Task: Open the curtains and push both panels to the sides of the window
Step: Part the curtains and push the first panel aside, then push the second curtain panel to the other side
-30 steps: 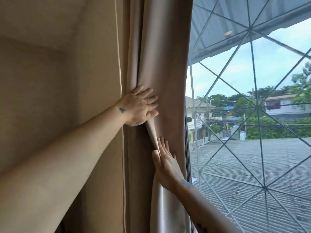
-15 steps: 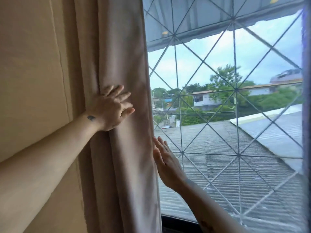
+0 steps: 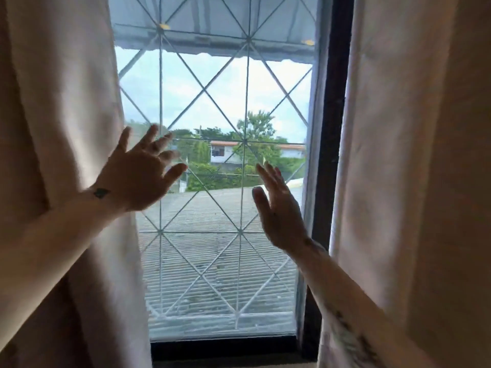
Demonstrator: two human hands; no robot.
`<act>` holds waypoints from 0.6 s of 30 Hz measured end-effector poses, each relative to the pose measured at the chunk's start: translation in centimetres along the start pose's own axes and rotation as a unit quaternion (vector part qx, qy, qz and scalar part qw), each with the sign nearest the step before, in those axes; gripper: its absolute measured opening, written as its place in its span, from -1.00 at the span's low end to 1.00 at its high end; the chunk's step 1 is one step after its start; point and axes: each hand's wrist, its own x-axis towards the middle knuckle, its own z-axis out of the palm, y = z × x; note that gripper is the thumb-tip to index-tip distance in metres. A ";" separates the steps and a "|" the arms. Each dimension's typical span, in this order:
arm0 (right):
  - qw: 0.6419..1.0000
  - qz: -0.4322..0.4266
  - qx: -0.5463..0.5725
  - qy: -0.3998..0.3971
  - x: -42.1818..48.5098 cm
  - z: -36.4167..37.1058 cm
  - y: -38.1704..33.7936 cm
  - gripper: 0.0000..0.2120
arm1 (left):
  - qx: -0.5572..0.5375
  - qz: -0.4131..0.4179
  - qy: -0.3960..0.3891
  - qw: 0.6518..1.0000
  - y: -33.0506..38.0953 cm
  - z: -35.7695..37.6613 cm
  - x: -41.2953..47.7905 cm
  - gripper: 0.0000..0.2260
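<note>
The beige left curtain panel [image 3: 66, 102] hangs gathered at the left of the window [image 3: 212, 181]. The beige right curtain panel [image 3: 398, 155] hangs at the right, past the dark window frame [image 3: 332, 128]. My left hand [image 3: 138, 176] is open with fingers spread, in the air just right of the left panel's edge, holding nothing. My right hand [image 3: 279, 208] is open and flat in front of the glass, a little left of the frame and apart from the right panel.
A white diagonal metal grille [image 3: 202, 88] covers the glass. Outside are a corrugated roof [image 3: 212, 261], trees and houses. The dark sill [image 3: 225, 346] runs along the bottom.
My view has swung right, from the left panel to the middle of the window. My left hand has let go of the left panel. Both hands have moved right, off the fabric.
</note>
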 end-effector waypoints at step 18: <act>0.837 -0.057 -0.543 0.008 7.7 -17.4 5.9 -0.42 | -0.556 0.008 0.003 0.831 23.8 8.0 2.5 -0.42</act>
